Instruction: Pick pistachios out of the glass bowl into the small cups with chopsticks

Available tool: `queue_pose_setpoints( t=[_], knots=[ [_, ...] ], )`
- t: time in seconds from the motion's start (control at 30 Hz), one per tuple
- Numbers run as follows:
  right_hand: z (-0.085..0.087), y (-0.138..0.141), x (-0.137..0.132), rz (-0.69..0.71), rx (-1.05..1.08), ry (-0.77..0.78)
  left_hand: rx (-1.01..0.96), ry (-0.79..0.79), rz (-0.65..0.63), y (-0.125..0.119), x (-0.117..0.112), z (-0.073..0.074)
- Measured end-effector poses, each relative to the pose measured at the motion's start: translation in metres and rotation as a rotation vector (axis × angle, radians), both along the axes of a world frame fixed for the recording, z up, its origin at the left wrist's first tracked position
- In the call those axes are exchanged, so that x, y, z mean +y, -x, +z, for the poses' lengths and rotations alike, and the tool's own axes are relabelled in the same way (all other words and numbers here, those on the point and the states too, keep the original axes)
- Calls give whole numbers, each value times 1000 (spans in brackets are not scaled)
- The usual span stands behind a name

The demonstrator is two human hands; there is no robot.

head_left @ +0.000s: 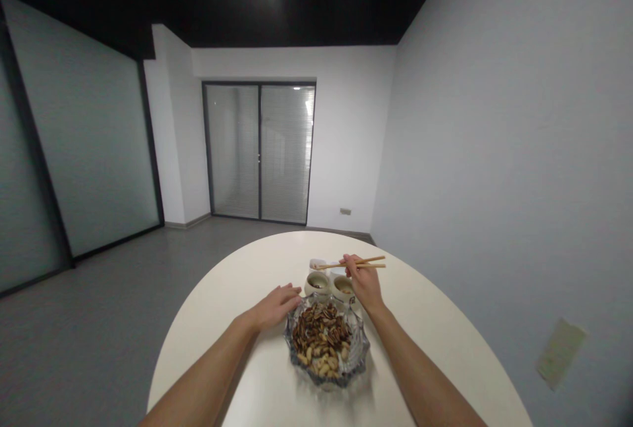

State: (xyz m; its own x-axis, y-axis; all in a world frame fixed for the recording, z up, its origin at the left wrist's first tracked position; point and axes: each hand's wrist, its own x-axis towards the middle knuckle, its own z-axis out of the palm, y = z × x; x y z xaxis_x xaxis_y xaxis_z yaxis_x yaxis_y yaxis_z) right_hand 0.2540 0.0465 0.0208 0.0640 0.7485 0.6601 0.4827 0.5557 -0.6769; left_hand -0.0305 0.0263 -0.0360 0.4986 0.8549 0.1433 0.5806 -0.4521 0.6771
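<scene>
While the chopsticks (373, 266) lie across the fingers of the right hand (364, 283), their tips are at the far-left white cup (318, 261) | right: curled around both | left hand (275, 306): extended beside the glass bowl (360, 346), contact unclear

No writing or number can be read; a small dark mark (352, 300) stands on one cup (340, 297), too small to make out.

A head camera looks forward and down over the nearby table (420, 308) toward doors (258, 150).
</scene>
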Motion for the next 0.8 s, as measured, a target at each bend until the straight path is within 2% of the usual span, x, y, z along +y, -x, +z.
queue_pose_setpoints(
  t=[0.2, 0.3, 0.47, 0.63, 0.8],
  knots=[
    [11, -6, -26, 23, 115, -24, -1, 4, 10, -1, 1, -2],
    [17, -5, -45, 69, 155, 33, -18, 0, 13, -1, 1, -4],
    [12, -3, -70, 175, 76, 124, 0, 3, 12, -1, 0, -3],
    [3, -8, -74, 180, -12, 152, 12, 1, 14, -1, -2, 0],
    [1, -11, -74, 182, -41, 183, 20, 9, 12, -1, -1, -1]
  ],
)
